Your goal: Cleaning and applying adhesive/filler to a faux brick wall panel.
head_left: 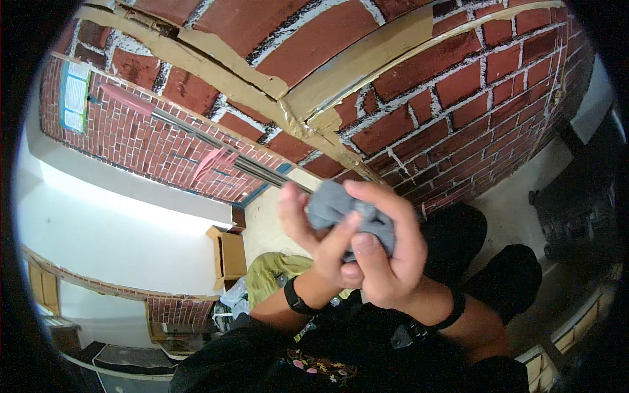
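Fingers point(401, 219) of both hands: clenched around a grey cloth. Surroundings, big to small: brick-pattern wall point(419, 72) across the top with tan trim point(255, 85) running over it. White wall point(131, 223) on the left, pale floor point(265, 216) beside it. Wearer's black top point(255, 360) fills the bottom edge, flower embroidery point(321, 370) on the front. Dark gear on the right point(570, 209), too dim to identify. Pink-ended poles point(216, 145) slant from upper left toward the hands. Cardboard box point(230, 257) left of centre, olive fabric point(268, 272) next to it. Blue-edged sign point(75, 97) far left.

Left hand point(321, 252) grips the cloth's left side, a bit blurred; right hand point(398, 268) wraps its right side, thumb on the near face. Black band on each wrist point(298, 300). Grey cloth point(329, 204) itself: bunched up between the two palms, held in front of the body, partly hidden by the fingers.
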The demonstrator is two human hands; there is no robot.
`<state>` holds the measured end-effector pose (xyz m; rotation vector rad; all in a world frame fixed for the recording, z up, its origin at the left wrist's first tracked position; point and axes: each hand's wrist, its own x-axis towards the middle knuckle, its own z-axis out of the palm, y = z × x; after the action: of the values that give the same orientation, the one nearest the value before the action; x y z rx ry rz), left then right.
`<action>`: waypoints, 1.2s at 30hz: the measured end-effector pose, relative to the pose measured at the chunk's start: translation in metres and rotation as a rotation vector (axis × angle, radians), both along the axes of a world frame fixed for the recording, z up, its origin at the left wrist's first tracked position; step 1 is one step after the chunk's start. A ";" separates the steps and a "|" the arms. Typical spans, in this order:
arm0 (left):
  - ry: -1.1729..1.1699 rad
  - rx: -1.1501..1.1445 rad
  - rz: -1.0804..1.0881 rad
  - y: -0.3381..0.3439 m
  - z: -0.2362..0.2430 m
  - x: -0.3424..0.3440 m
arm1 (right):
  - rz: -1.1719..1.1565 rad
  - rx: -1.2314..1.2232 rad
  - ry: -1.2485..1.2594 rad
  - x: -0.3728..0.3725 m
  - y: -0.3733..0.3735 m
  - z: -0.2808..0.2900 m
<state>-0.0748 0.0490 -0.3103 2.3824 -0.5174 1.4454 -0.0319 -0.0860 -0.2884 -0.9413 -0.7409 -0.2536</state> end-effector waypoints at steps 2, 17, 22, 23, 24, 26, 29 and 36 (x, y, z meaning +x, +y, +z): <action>0.170 -0.063 0.029 -0.015 -0.001 -0.003 | -0.014 -0.009 0.129 0.003 -0.004 -0.009; 0.092 -0.105 0.043 0.050 0.013 0.000 | -0.425 0.329 0.421 0.093 -0.034 -0.047; 0.092 -0.147 -0.046 0.047 0.005 0.008 | -0.798 -0.269 -0.158 0.059 0.019 -0.063; 0.110 -0.195 -0.099 0.042 0.000 0.010 | -0.777 -0.207 -0.214 0.056 0.026 -0.070; 0.160 -0.221 -0.102 0.037 -0.002 0.010 | -0.821 -0.235 -0.220 0.055 0.033 -0.086; 0.197 -0.302 -0.142 0.030 -0.010 0.007 | -0.804 -0.287 -0.241 0.050 0.041 -0.112; 0.278 -0.392 -0.156 0.026 -0.024 0.000 | -0.755 -0.371 -0.324 0.034 0.047 -0.131; 0.337 -0.588 -0.178 0.022 -0.029 -0.002 | -0.565 -0.385 -0.396 0.020 0.033 -0.134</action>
<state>-0.0771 0.0712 -0.3393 1.9808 -0.1759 0.9246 -0.0124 -0.0533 -0.4223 -1.4860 -0.8900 -0.8327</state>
